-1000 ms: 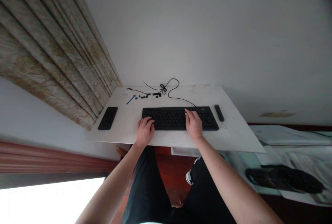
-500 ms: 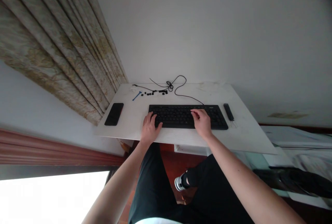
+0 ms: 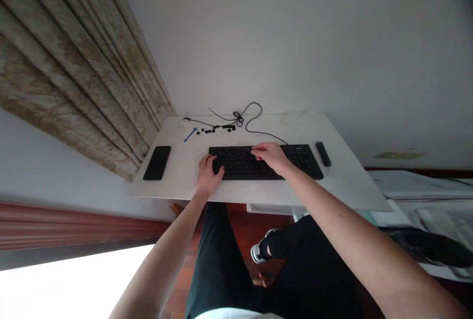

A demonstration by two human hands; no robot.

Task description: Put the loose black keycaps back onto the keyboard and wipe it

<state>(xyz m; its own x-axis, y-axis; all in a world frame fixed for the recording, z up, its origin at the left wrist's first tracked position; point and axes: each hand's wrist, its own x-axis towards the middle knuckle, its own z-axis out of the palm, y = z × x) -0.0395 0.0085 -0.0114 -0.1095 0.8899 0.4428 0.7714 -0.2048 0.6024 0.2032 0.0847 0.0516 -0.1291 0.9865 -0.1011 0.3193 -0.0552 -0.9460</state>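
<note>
- I note a slip risk: the right hand [image 3: 271, 156] stands over the upper middle of the keyboard [image 3: 236, 167], and in my judgement a jerk of the wrist could press or catch a wrong key.
- I judge drift possible, should the left hand [image 3: 209, 175] bear unevenly on the keyboard's left end.
- I rate the cable [image 3: 238, 119] a minor hazard; a tug on its tangled length could sweep the small black pieces [image 3: 213, 130] beside it.
- Grip, left: fingers spread, thumb apart, resting at the keyboard's edge.
- Grip, right: fingertips drawn narrowly together; at this distance I cannot tell whether they pinch anything.
- I find the keyboard black, long and flat, lying on the white desk [image 3: 177, 186] near its front edge, between the phone [image 3: 157, 163] and a dark bar [image 3: 323, 154].
- Its key rows appear dark throughout; individual keys are too small for me to check.
</note>
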